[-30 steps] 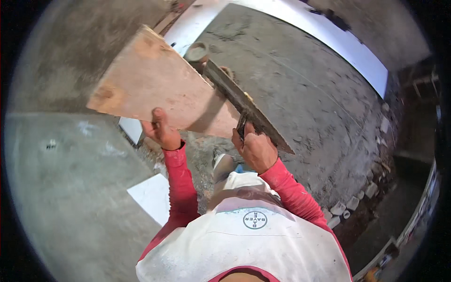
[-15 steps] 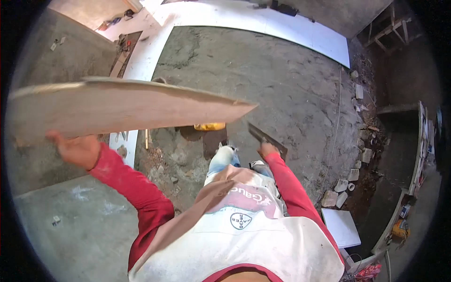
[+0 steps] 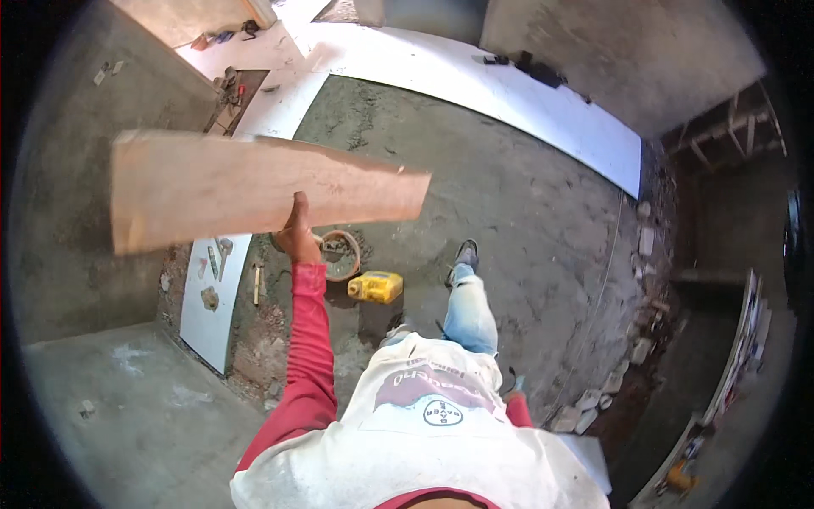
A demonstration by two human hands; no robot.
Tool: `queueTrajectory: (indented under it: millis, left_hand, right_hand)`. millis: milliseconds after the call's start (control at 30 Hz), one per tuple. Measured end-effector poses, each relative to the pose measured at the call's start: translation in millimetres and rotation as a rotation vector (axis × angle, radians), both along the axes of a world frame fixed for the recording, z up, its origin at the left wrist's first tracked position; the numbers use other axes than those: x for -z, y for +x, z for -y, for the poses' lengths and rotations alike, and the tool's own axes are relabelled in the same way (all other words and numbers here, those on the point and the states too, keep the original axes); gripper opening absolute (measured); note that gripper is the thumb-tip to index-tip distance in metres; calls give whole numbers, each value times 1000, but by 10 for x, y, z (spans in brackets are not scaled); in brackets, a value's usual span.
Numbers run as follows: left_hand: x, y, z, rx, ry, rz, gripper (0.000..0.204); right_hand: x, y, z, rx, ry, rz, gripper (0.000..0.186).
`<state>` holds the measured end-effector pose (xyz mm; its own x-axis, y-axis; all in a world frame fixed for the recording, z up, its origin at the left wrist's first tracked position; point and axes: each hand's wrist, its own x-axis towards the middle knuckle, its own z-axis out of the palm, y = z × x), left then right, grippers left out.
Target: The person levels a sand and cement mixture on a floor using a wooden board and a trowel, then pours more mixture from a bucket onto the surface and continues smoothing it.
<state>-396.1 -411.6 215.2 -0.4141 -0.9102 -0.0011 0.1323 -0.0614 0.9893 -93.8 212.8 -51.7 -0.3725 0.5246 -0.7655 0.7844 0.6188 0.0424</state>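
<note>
Pinching the wooden board [image 3: 254, 191] near mid-length, likely for balance, the left hand [image 3: 300, 241] holds it raised, thumb across its face. Below, on the grey floor [image 3: 534, 220], are a bucket [image 3: 357, 262] and yellow jug [image 3: 377, 287]. The right hand [image 3: 514, 393] is too hidden to tell its grip.

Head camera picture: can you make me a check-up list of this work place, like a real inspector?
Surface: grey floor, rough and uneven.
Job's things: wooden board, held up in the air, slightly blurred.
Clutter: yellow container beside a round bucket; small tools lie on the left white panel.
Hands: left hand grips the board's lower edge, thumb over its face; right hand mostly hidden, grip unclear.
Cables: nothing seen for certain; a thin line on the right is too fine to identify.
Surroundings: grey walls; loose stones along the right.
</note>
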Motion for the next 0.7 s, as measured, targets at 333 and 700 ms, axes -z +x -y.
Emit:
queueTrajectory:
  millis: [333, 700]
  left_hand:
    - [61, -939, 594, 144, -236, 467, 53]
    - [1677, -1030, -438, 352, -381, 1253, 36]
  right_hand:
    - [306, -3266, -9, 67, -115, -185, 18]
    - [190, -6954, 468, -256, -205, -465, 22]
